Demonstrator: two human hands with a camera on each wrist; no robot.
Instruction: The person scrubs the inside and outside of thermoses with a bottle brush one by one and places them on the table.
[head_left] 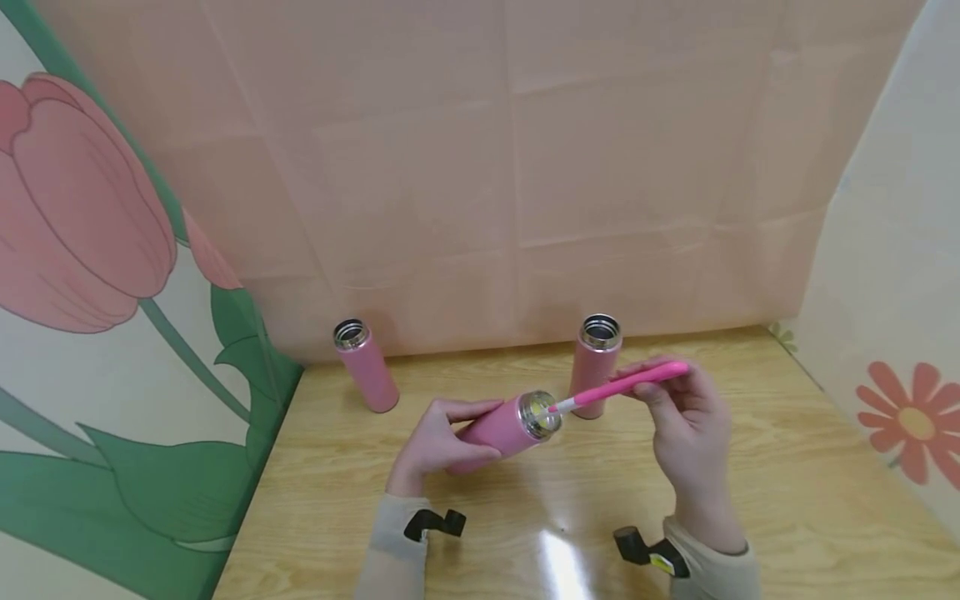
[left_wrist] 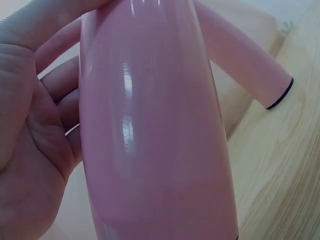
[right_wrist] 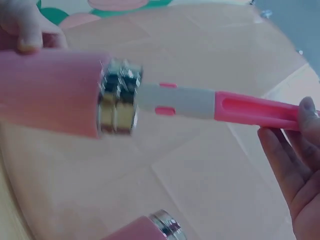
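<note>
My left hand [head_left: 437, 443] grips a pink metal bottle [head_left: 493, 435], tilted above the table with its open silver mouth facing right. The bottle's side fills much of the left wrist view. With thumb and fingers, my right hand [head_left: 688, 429] holds the pink handle of a bottle brush [head_left: 626, 386]. Its white neck [right_wrist: 192, 101] runs into the bottle's mouth in the right wrist view. Something yellowish shows inside the mouth in the head view; the rest of the brush's far end is hidden in the bottle.
Two more pink bottles without lids stand upright at the back of the wooden table [head_left: 585, 517]: a left bottle [head_left: 369, 375] and a right bottle [head_left: 595, 367], partly behind the brush. A peach cloth [head_left: 420, 192] hangs behind, with flower-printed panels [head_left: 97, 200] at the sides.
</note>
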